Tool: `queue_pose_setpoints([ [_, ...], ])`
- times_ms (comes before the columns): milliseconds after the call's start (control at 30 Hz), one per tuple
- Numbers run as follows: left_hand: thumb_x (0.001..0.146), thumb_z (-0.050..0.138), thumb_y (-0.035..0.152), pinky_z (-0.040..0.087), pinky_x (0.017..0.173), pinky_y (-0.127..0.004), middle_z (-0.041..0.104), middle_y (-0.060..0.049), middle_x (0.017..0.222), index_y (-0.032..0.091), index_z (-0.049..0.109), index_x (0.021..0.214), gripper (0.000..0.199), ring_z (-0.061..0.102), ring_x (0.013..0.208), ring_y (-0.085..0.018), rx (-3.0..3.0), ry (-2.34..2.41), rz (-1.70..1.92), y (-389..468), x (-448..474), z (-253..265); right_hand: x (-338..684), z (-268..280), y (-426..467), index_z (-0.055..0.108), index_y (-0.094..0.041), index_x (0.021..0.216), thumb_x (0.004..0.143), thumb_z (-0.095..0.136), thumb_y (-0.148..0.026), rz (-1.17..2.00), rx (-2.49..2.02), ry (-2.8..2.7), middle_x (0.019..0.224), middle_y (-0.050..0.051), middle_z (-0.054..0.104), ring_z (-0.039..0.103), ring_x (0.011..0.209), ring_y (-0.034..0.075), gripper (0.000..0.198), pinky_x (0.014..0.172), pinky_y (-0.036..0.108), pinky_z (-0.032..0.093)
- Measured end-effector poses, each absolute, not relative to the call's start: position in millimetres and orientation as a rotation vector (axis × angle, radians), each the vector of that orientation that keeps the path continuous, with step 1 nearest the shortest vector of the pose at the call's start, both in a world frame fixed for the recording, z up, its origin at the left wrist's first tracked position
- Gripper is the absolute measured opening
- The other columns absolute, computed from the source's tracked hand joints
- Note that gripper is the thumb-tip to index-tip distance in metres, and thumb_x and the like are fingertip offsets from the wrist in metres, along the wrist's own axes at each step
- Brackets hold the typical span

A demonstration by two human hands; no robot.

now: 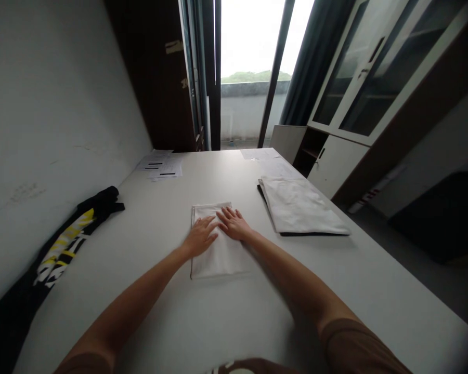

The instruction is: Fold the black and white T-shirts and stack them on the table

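Note:
A white cloth (222,262), folded into a flat rectangle, lies on the white table in front of me. My left hand (200,236) rests flat on its left half with the fingers stretched out. On its upper right part lies my right hand (234,223), palm down and fingers spread. The fingertips of both hands come close together near the middle of the cloth. Neither hand grips anything. My right forearm passes over the cloth's right edge and hides part of it.
To the right, a larger folded white cloth (304,205) lies over something black. Printed papers (164,165) are at the table's far left, with more sheets at the far edge. A black garment (68,244) with yellow and white lettering lies along the left wall. Cabinets (343,150) stand beyond the right edge.

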State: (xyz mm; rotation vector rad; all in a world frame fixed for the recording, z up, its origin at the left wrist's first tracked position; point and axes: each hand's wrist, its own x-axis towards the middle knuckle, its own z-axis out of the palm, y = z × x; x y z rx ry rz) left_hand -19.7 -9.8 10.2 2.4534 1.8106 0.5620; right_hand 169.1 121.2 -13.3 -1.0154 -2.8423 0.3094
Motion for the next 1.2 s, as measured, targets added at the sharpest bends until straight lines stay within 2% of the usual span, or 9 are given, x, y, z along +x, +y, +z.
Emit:
queue_pose_setpoints([
  [100, 0.104, 0.042, 0.039, 0.021, 0.124, -0.055, 0.035, -0.011, 0.164, 0.023, 0.049, 0.149, 0.049, 0.030, 0.152, -0.028, 2.328, 2.062, 0.516, 31.0, -35.9, -5.9, 168.2, -11.8, 119.6, 0.019, -0.028, 0.165, 0.104, 0.020, -0.065, 0.332, -1.050, -2.848, 0.171, 0.006, 0.011, 0.005, 0.158, 0.027, 0.071, 0.125, 0.051, 0.006],
  [267, 0.104, 0.034, 0.054, 0.020, 0.122, -0.058, 0.029, -0.008, 0.168, 0.031, 0.038, 0.157, 0.058, 0.022, 0.155, -0.030, 2.137, 2.182, 0.263, 68.3, -65.9, -20.8, 170.8, -10.3, 122.7, 0.019, -0.025, 0.165, 0.102, 0.024, -0.068, 0.350, -1.130, -2.811, 0.171, 0.007, 0.009, 0.002, 0.158, 0.028, 0.076, 0.125, 0.051, 0.005],
  [367, 0.105, 0.029, 0.056, 0.019, 0.121, -0.059, 0.024, -0.011, 0.169, 0.027, 0.032, 0.160, 0.063, 0.021, 0.155, -0.032, 2.044, 2.290, 0.210, 70.9, -82.8, -23.7, 172.3, -11.1, 125.3, 0.021, -0.025, 0.165, 0.101, 0.027, -0.069, 0.368, -1.136, -2.793, 0.171, 0.007, 0.009, 0.002, 0.158, 0.029, 0.077, 0.125, 0.052, 0.004],
  [533, 0.106, 0.028, 0.052, 0.022, 0.122, -0.056, 0.026, -0.017, 0.167, 0.016, 0.039, 0.156, 0.063, 0.026, 0.153, -0.032, 1.989, 2.510, 0.381, 49.4, -93.9, -16.7, 172.8, -12.4, 127.5, 0.026, -0.025, 0.163, 0.102, 0.030, -0.067, 0.386, -1.134, -2.763, 0.171, 0.008, 0.014, 0.005, 0.158, 0.030, 0.074, 0.125, 0.053, 0.008],
  [700, 0.107, 0.030, 0.042, 0.025, 0.125, -0.040, 0.039, -0.009, 0.162, 0.018, 0.050, 0.148, 0.052, 0.034, 0.150, -0.021, 2.328, 2.238, 0.629, 21.8, -74.6, -10.2, 168.9, -9.8, 119.7, 0.025, -0.020, 0.163, 0.106, 0.025, -0.058, 0.275, -1.159, -2.588, 0.169, 0.010, 0.019, 0.012, 0.157, 0.025, 0.068, 0.125, 0.048, 0.012],
  [800, 0.104, 0.040, 0.045, 0.027, 0.123, -0.047, 0.040, -0.009, 0.162, 0.021, 0.052, 0.147, 0.050, 0.034, 0.150, -0.025, 2.327, 2.169, 0.459, 16.6, -64.1, -13.0, 166.8, -9.7, 115.6, 0.028, -0.023, 0.163, 0.106, 0.026, -0.058, 0.272, -1.043, -2.654, 0.169, 0.009, 0.021, 0.013, 0.157, 0.024, 0.067, 0.126, 0.047, 0.010],
  [933, 0.101, 0.046, 0.046, 0.027, 0.121, -0.056, 0.036, -0.014, 0.163, 0.017, 0.048, 0.151, 0.057, 0.029, 0.152, -0.033, 2.151, 2.376, 0.319, 16.9, -64.8, -12.8, 171.6, -12.6, 123.9, 0.032, -0.022, 0.161, 0.104, 0.031, -0.061, 0.333, -1.141, -2.729, 0.169, 0.010, 0.021, 0.013, 0.157, 0.029, 0.069, 0.125, 0.052, 0.012],
  [1067, 0.101, 0.045, 0.040, 0.021, 0.123, -0.055, 0.035, -0.016, 0.163, 0.014, 0.049, 0.149, 0.055, 0.026, 0.153, -0.033, 2.156, 2.472, 0.355, 11.3, -60.0, -1.7, 178.7, -14.8, 134.3, 0.034, -0.020, 0.160, 0.105, 0.032, -0.057, 0.294, -1.260, -2.645, 0.169, 0.012, 0.021, 0.013, 0.157, 0.029, 0.066, 0.124, 0.054, 0.014],
  [1200, 0.101, 0.046, 0.039, 0.015, 0.126, -0.051, 0.033, -0.016, 0.164, 0.014, 0.049, 0.149, 0.055, 0.025, 0.154, -0.031, 2.349, 2.320, 0.433, -0.1, -27.9, 4.4, 177.0, -10.2, 132.7, 0.035, -0.017, 0.159, 0.107, 0.026, -0.048, 0.229, -1.165, -2.523, 0.167, 0.012, 0.028, 0.017, 0.156, 0.025, 0.061, 0.125, 0.050, 0.015],
])
